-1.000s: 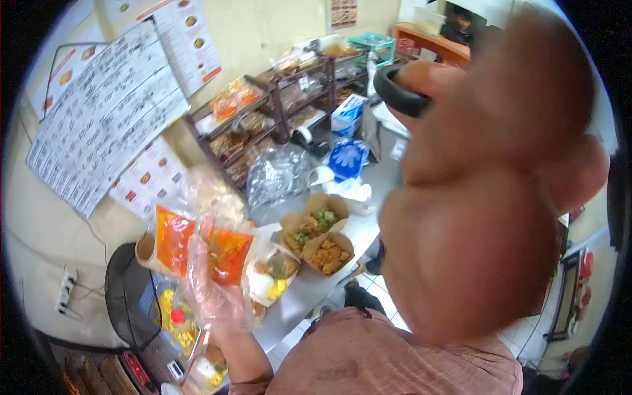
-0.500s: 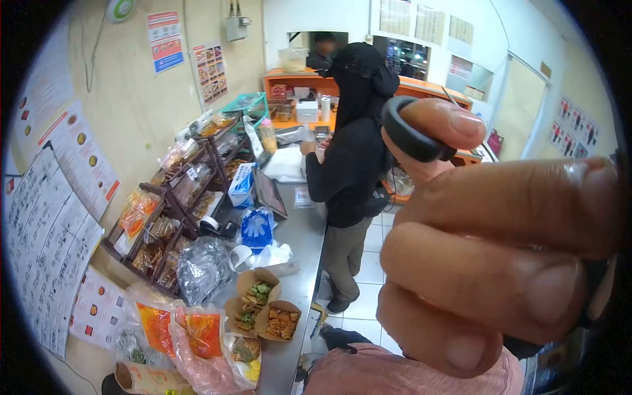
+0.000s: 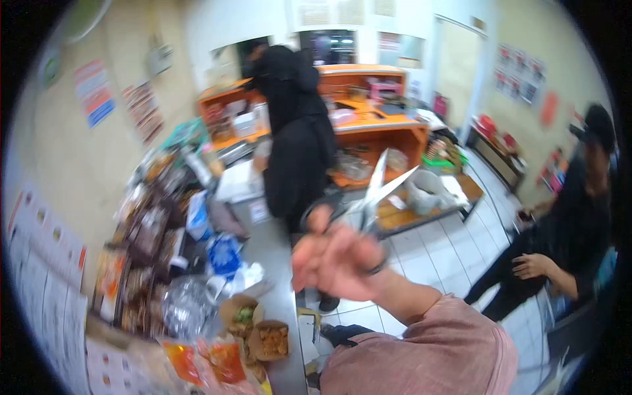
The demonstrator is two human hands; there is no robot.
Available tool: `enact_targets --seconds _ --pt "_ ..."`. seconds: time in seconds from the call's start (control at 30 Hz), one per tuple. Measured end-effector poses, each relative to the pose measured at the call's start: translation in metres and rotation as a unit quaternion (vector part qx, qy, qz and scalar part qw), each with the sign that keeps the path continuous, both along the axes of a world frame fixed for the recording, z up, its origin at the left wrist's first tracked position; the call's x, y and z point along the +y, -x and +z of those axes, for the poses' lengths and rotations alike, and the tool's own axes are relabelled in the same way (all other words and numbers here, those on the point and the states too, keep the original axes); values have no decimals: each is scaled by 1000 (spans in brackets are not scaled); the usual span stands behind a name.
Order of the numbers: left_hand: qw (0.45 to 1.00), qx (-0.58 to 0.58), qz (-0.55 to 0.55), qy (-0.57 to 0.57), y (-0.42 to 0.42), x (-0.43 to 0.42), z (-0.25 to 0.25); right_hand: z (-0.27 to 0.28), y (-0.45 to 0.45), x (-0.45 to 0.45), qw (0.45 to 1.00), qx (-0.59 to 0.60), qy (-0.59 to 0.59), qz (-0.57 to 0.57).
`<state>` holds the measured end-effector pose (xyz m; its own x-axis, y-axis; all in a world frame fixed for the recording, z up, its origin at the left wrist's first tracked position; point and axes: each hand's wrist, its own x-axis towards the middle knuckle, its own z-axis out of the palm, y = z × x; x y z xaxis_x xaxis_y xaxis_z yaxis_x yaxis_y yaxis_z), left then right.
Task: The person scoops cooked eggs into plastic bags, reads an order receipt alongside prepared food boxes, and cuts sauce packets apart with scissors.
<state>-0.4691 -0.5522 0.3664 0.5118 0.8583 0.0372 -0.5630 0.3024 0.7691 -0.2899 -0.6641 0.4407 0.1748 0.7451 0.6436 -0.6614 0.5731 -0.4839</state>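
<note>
My right hand (image 3: 342, 257), stretched out over the counter's edge, holds scissors (image 3: 375, 197) by their dark loops. The blades are spread and point up and to the right, with nothing between them. At the bottom left is a clear packet of orange-red sauce (image 3: 204, 361). My left hand (image 3: 227, 385), seemingly in a clear plastic glove, grips this packet low in the view; it is mostly cut off and blurred. Beside the packet stand brown paper food boxes (image 3: 271, 341), one with fried pieces, another with green topping (image 3: 243, 315).
On the steel counter (image 3: 280, 289) lie a clear plastic bag (image 3: 187, 306), a blue glove pack (image 3: 225, 255) and racks of packets (image 3: 145, 230). A person in black (image 3: 296, 131) stands at the counter; another person (image 3: 566, 224) is at right. A low wooden table (image 3: 401, 214) holds bags.
My right hand has swung away from near the camera, bringing the scissors' open blades into view. The view has turned right, showing a second person. The sauce packet has shifted down and right.
</note>
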Motion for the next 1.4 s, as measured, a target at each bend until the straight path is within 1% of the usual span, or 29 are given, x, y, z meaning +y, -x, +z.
enact_targets --seconds 0.03,0.07,0.1,0.13,0.17,0.23,0.3,0.43,0.5,0.53,0.6,0.63,0.67,0.7,0.73,0.77,0.8,0.83,0.87,0.9,0.97,1.0,1.03,1.13,1.2,1.23,1.3,1.37,1.4 --pt "999 5 -38 -2 -11 -1 -1 -17 6 -13 991 14 110 -74" --pt "997 17 -70 -1 -18 -1 -2 -42 7 -19 980 34 170 -101" --pt "995 27 -98 3 -21 -5 -4 -65 7 -27 960 21 235 -153" --pt "992 38 -123 8 -26 -10 -6 -73 10 -40 928 12 309 -208" --pt "987 50 -149 14 -29 -15 -9 -87 15 -47 892 -24 338 -299" --pt "976 72 -202 26 -37 -27 -17 -111 24 -64 832 -55 395 -386" --pt "967 91 -235 32 -42 -32 -20 -121 32 -76 814 -44 400 -419" --pt "953 110 -278 47 -59 -53 -24 -134 34 -101 792 -39 429 -432" --pt "947 123 -290 55 -58 -66 -23 -143 31 -109 770 -99 426 -465" --pt "946 124 -295 55 -59 -72 -23 -140 32 -111 778 -91 403 -474" --pt "943 203 -259 38 -61 -85 -24 -141 30 -122 769 -88 418 -475" --pt "943 205 -259 39 -62 -89 -26 -143 29 -127 763 -88 432 -472" --pt "930 200 -304 56 -61 -92 -29 -144 29 -133 764 -89 433 -470" --pt "914 194 -348 73 -60 -94 -32 -146 29 -139 768 -87 445 -453" --pt "915 192 -346 74 -61 -97 -46 -147 27 -146 772 -88 455 -436" --pt "917 213 -318 113 -62 -100 -67 -148 26 -152 772 -91 455 -434" --pt "915 234 -291 152 -65 -109 -71 -150 26 -160 747 -132 491 -429" --pt "916 234 -290 152 -64 -119 -73 -152 24 -169 718 -171 526 -423" --pt "913 231 -304 145 -62 -133 -64 -153 22 -178 709 -211 532 -413" --pt "910 228 -318 139 -60 -146 -60 -154 23 -190 708 -210 533 -413" --pt "906 211 -339 139 -57 -162 -78 -157 27 -215 722 -205 548 -369" --pt "903 193 -359 138 -57 -172 -81 -170 29 -227 733 -214 515 -389" --pt "902 189 -360 143 -56 -185 -84 -179 33 -243 730 -218 518 -389" --pt "887 206 -374 173 -50 -221 -88 -182 51 -290 691 -211 542 -429" --pt "869 131 -456 139 -52 -233 -108 -189 64 -319 664 -215 576 -426" --pt "866 113 -465 146 -63 -245 -120 -192 68 -334 639 -217 605 -423" --pt "861 75 -477 161 -87 -275 -131 -210 80 -361 621 -203 632 -417" --pt "851 36 -491 182 -111 -305 -140 -206 93 -383 588 -198 650 -438" --pt "843 24 -502 193 -121 -321 -145 -215 99 -394 569 -203 651 -460"
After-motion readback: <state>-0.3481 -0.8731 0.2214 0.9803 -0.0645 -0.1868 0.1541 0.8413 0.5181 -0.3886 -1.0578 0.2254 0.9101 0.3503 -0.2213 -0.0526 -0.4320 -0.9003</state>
